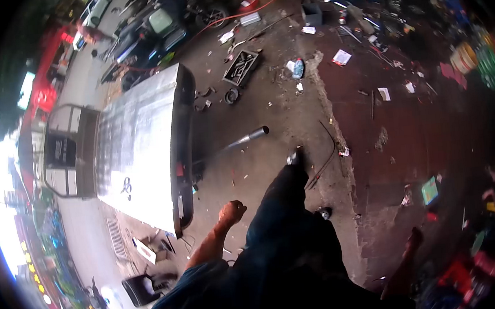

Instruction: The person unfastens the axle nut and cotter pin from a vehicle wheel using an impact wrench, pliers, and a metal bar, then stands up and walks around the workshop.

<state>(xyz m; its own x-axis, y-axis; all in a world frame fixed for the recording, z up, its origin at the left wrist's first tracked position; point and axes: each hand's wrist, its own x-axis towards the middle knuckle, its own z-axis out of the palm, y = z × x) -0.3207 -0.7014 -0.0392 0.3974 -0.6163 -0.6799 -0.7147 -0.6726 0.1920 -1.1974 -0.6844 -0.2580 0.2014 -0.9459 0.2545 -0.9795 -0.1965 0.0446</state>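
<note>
My left hand [233, 212] hangs over the concrete floor with its fingers curled in, and nothing shows in it. It is nearest to a three-wheeled cargo vehicle with a shiny metal bed cover [139, 145], but apart from it. My right hand [415, 239] hangs low at my other side over the dark red floor. It is dim and blurred there, so its fingers cannot be made out. Ahead of my left hand, a metal pipe [252, 135] sticks out from beside the vehicle. My foot [297, 155] is stepping forward on the concrete.
A crate of metal parts [242, 68] and a blue-labelled bottle [298, 68] are on the floor ahead. A thin bent rod [330, 156] lies by the floor seam. Motorcycles [162, 30] stand at the upper left. Papers, tools and a green packet [430, 190] litter the right side.
</note>
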